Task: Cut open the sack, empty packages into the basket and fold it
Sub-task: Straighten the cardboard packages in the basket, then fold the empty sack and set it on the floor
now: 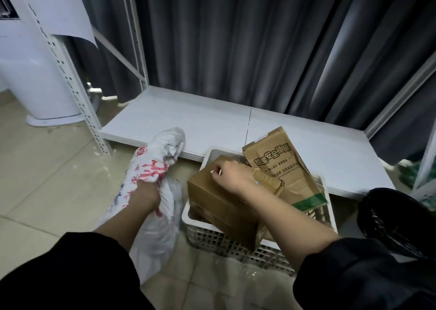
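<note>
A: We have the white sack (155, 191) on the tiled floor (47, 173), just left of the basket (200, 224). It is crumpled, with red and blue print, and its far end lifts toward the low white shelf board (188, 121).

B: Our left hand (145, 195) grips it around the middle, fingers curled into the bunched material.

A: And our right hand (232, 176) sits on top of the brown cardboard box (219, 206) in the basket. The fingers are bent and drawn together on something small and pale at the fingertips; we cannot tell what it is.

B: That box leans over the basket's near left rim. To its right, a torn brown paper package (280, 168) with printed characters stands tilted in the basket, rising above the far rim.

A: The basket is white plastic with slotted sides. Beyond the board hang dark grey curtains (236, 38), and a white perforated rack post (70, 78) stands far left.

B: A black shiny object (396, 220) lies at the near right.
</note>
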`<action>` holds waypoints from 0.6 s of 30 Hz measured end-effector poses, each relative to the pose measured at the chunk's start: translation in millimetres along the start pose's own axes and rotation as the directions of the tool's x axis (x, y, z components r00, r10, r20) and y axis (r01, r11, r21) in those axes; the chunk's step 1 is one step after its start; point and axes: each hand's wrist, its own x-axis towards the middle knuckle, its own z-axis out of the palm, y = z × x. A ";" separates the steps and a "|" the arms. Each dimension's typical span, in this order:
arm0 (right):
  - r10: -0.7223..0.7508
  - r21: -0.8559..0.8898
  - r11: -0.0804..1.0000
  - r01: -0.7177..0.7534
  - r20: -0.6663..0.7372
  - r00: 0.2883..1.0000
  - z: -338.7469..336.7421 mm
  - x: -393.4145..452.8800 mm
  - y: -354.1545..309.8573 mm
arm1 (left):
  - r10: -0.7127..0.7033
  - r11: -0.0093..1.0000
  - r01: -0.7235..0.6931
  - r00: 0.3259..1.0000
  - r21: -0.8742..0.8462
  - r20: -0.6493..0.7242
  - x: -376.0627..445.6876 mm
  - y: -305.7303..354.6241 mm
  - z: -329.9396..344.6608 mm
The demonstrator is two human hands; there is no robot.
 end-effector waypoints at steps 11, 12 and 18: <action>-0.036 0.214 0.977 0.016 0.090 0.995 -55.8 -28.8 -25.9 | 0.058 0.924 -0.262 0.816 -0.279 -0.575 -49.5 22.8 -151.2; -0.064 0.282 0.959 0.022 0.142 0.988 -61.0 -32.1 -29.9 | 0.066 0.911 -0.296 0.793 -0.288 -0.606 -58.5 31.2 -164.5; -0.241 0.613 0.774 0.159 0.054 0.969 -100.5 -61.9 -52.0 | 0.080 0.848 -0.412 0.721 -0.333 -0.689 -121.6 77.0 -227.0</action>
